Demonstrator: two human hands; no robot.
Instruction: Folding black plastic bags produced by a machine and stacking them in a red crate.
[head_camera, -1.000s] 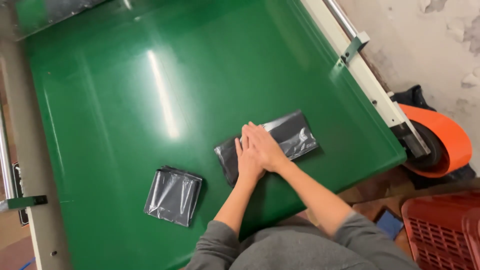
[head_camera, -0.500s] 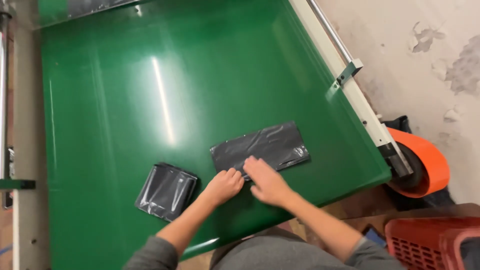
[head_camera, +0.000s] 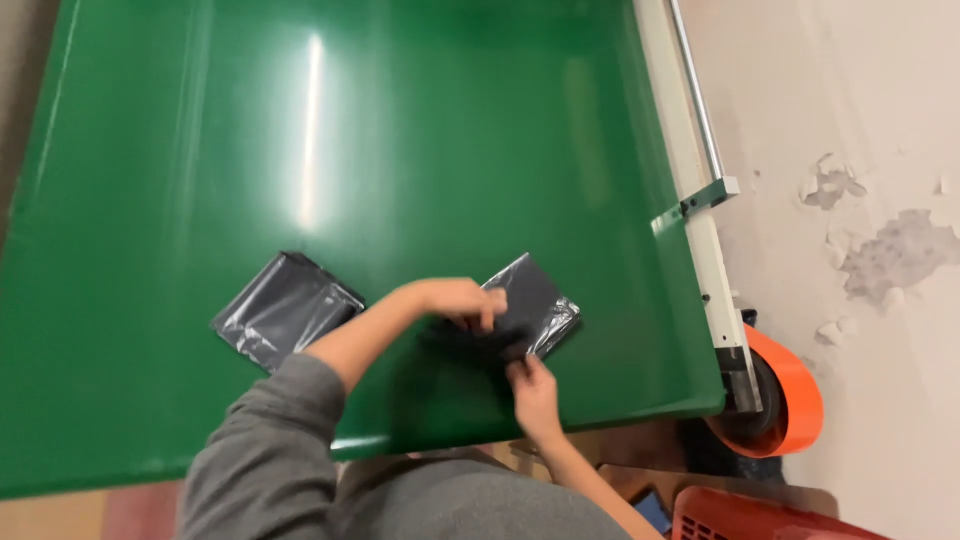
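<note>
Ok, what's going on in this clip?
A person in a grey sleeve is working a dark grey plastic bag on a green table. The left hand presses on top of the bag, while the right hand grips its near edge; the bag looks partly folded. A second folded grey bag lies apart to the left. An orange wheel sits at the table's right corner.
</note>
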